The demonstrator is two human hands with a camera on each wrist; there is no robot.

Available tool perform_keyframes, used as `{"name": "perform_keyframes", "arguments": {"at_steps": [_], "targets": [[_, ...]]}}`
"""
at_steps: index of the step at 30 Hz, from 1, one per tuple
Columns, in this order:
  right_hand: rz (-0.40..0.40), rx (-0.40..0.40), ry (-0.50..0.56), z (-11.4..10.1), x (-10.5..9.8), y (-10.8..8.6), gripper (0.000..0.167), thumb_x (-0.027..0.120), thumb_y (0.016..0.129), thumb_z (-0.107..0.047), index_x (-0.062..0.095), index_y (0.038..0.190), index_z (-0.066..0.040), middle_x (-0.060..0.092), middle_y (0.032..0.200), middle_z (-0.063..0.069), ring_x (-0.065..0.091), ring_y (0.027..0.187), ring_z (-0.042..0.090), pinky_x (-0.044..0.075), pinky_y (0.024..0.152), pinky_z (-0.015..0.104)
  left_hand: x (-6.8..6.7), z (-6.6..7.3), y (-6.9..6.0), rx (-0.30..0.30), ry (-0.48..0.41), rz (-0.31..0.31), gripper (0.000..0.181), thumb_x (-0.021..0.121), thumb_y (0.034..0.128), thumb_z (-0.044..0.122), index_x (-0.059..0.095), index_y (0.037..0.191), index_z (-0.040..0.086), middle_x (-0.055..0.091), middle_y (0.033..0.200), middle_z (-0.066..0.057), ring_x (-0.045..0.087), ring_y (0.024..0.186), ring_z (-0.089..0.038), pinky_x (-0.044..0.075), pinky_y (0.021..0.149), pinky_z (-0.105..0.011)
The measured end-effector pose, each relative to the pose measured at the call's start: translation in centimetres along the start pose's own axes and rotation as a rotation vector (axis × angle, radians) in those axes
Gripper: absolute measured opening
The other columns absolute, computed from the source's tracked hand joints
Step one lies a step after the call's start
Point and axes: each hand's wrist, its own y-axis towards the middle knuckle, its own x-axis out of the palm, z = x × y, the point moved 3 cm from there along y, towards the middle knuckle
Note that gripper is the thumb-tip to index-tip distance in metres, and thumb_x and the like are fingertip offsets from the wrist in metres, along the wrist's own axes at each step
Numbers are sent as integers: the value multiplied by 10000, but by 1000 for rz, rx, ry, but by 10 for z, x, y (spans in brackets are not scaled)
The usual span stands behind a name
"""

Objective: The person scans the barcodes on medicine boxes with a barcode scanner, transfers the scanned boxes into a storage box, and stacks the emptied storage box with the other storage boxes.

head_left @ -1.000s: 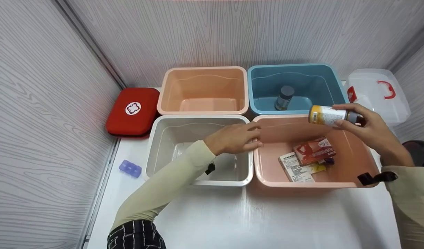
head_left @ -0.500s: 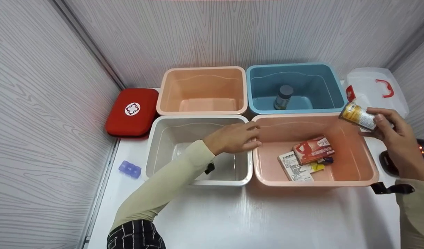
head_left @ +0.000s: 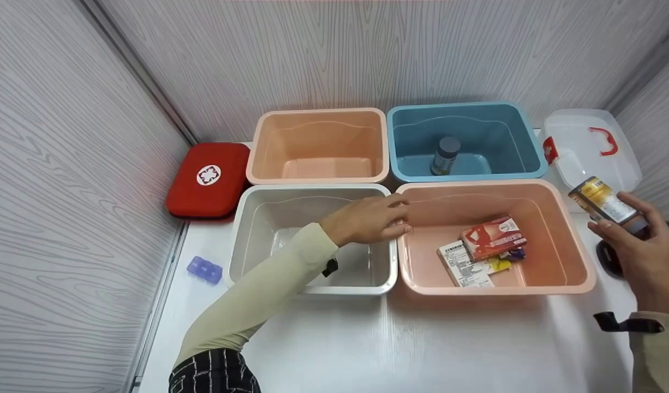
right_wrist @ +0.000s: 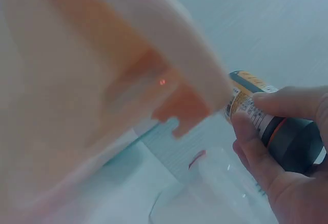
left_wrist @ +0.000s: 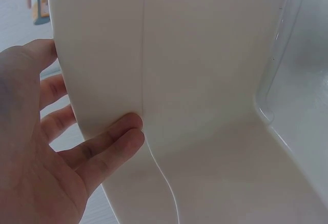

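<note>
My right hand [head_left: 648, 248] holds a pill bottle [head_left: 602, 201] with a yellow and white label, tilted, beyond the right end of the pink bin [head_left: 577, 256]. In the right wrist view, thumb and fingers are around the bottle [right_wrist: 251, 98], its dark cap end toward the palm. My left hand [head_left: 369, 220] rests loosely on the rim between the white bin [head_left: 312, 291] and the pink bin. In the left wrist view, two fingertips [left_wrist: 130, 126] touch the white bin's inner wall; the other fingers lie outside it. The pink bin contains a red box [head_left: 494, 238], a white box [head_left: 461, 266] and smaller yellow and purple items.
Behind stand an orange bin [head_left: 318, 113] and a blue bin [head_left: 532, 158], the latter with a dark-capped bottle [head_left: 446, 155]. A red first-aid case [head_left: 209, 183] and a purple pill organizer [head_left: 204, 269] are left. A clear box [head_left: 588, 139] with a red handle stands right.
My right hand has carried the pill bottle from above the pink bin to the right and down, past the bin's edge. The left hand has stayed on the rim.
</note>
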Motion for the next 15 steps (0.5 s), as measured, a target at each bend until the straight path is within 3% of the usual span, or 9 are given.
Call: {"name": "perform_keyframes", "arguments": {"at_steps": [3,7,12,15], "targets": [[31,15,1,11,-9,-7,672,660,1041,59,459,1647,-153,420,1411,-20,584,1202,124,602,933,174,0,0,0,1,4,4,385,484,1153,464,670,1329,177,508,1623,-98,640,1320,-310,545,1102,-460],[108,93,-57,27,-22,-17,609,669,1079,-80,466,1635,-226,406,1359,-62,603,1134,82,596,895,135,1,-1,0,-3,9,-1,393,468,1154,486,664,1336,198,499,1632,-92,632,1340,-300,537,1119,-450],[118,87,156,43,-35,-25,472,627,1094,-43,497,1534,-153,515,1308,37,796,975,153,645,861,234,1,-2,0,-8,-1,-2,383,470,1155,479,665,1325,196,497,1630,-89,631,1338,-304,532,1127,-448],[101,74,307,51,-40,-28,425,583,1103,-8,476,1500,-117,566,1290,64,812,990,225,654,891,292,0,-1,0,-7,-7,-1,391,471,1154,477,670,1321,185,497,1630,-93,630,1339,-310,530,1129,-451]]}}
